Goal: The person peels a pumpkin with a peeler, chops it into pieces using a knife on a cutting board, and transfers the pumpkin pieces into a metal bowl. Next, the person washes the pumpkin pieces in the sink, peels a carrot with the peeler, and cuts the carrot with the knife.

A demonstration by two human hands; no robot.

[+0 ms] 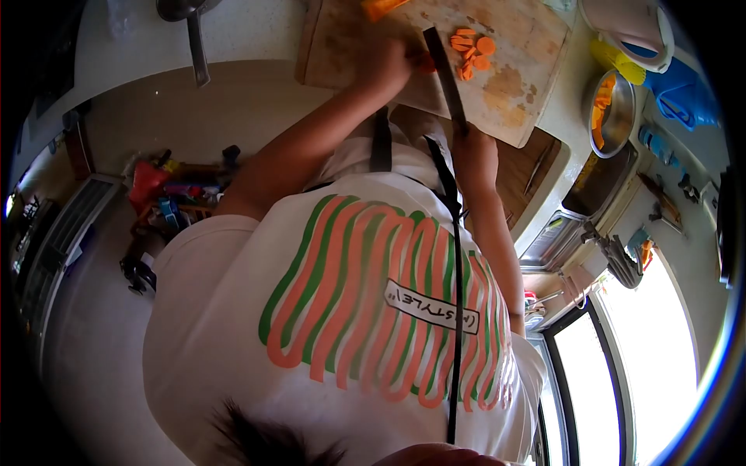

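Observation:
My right hand point(475, 153) is closed around the handle of a kitchen knife point(444, 74). Its dark blade points away from me over a worn wooden cutting board point(342, 46). On the blade's left side, my left hand point(387, 68) is curled at the board with its fingers bent. A bit of orange carrot point(425, 64) shows at those fingertips, beside the blade; the rest is covered by the hand. Cut carrot slices point(472, 53) lie in a small heap right of the blade. Another carrot piece point(382, 8) rests at the board's far edge.
A metal bowl point(619, 144) with orange pieces stands right of the board, near a sink point(597, 186). Behind it are a blue container point(684, 89) and a white container point(633, 31). A ladle point(196, 46) lies on the left counter. An open drawer point(536, 175) sits below the board.

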